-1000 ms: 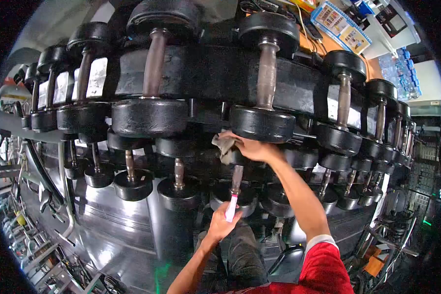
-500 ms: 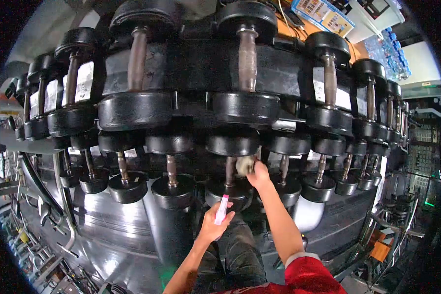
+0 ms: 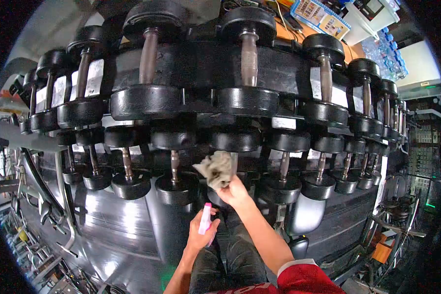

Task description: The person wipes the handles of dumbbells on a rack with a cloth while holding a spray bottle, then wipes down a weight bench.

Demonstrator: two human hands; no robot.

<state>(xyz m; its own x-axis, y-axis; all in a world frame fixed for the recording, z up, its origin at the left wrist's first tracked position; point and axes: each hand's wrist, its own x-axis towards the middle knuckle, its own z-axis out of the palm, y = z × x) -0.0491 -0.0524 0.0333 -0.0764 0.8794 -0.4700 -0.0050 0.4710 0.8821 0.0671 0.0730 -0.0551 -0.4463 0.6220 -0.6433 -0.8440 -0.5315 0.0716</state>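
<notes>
"In the head view, what's the right hand (image 3: 236,192) doing?"

"Gripping a bunched grey rag (image 3: 217,169) at the handle of a lower-row dumbbell (image 3: 234,139). I can't tell how firmly they touch."

"And the left hand (image 3: 201,232)?"

"Curled round what looks like a pink-and-white sprayer (image 3: 205,218), pink end up, near the right hand."

"Anything else?"

"An upper row (image 3: 247,101) of dumbbells beyond, and clear bottles (image 3: 384,56) at the far right."

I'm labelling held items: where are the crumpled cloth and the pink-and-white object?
Crumpled cloth (image 3: 217,169), head view: on the middle of its bunched folds.
Pink-and-white object (image 3: 205,220), head view: on its pale middle part.
</notes>
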